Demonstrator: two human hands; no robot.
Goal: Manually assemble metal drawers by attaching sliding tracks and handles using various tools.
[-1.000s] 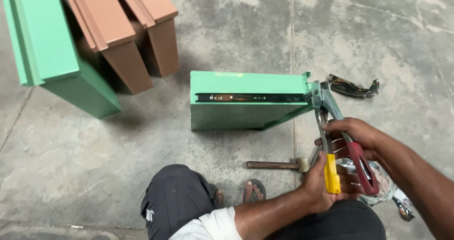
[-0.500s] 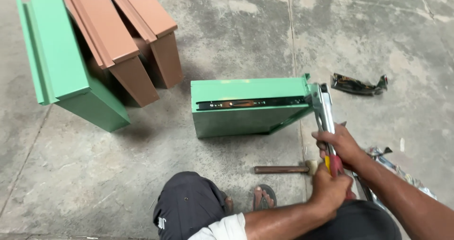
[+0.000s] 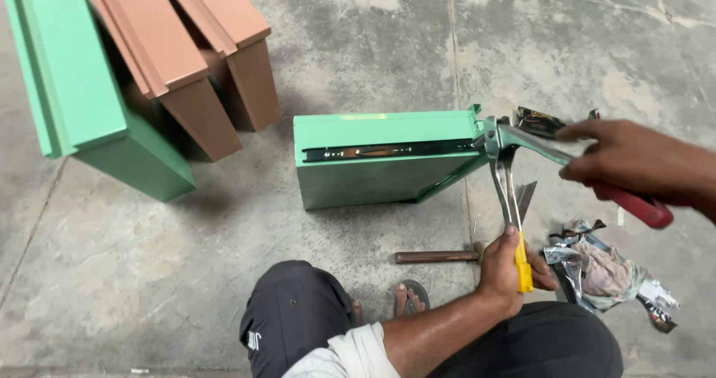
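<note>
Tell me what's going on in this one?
A person crouches on a concrete floor working a two-handled riveting tool against the right end of a green metal drawer that lies on its side, slide rail facing up. The left hand grips the yellow-tipped handle and the right hand the red-tipped one, spread wide apart. A hammer lies near the left hand. Another green drawer and two brown drawers stand at upper left.
</note>
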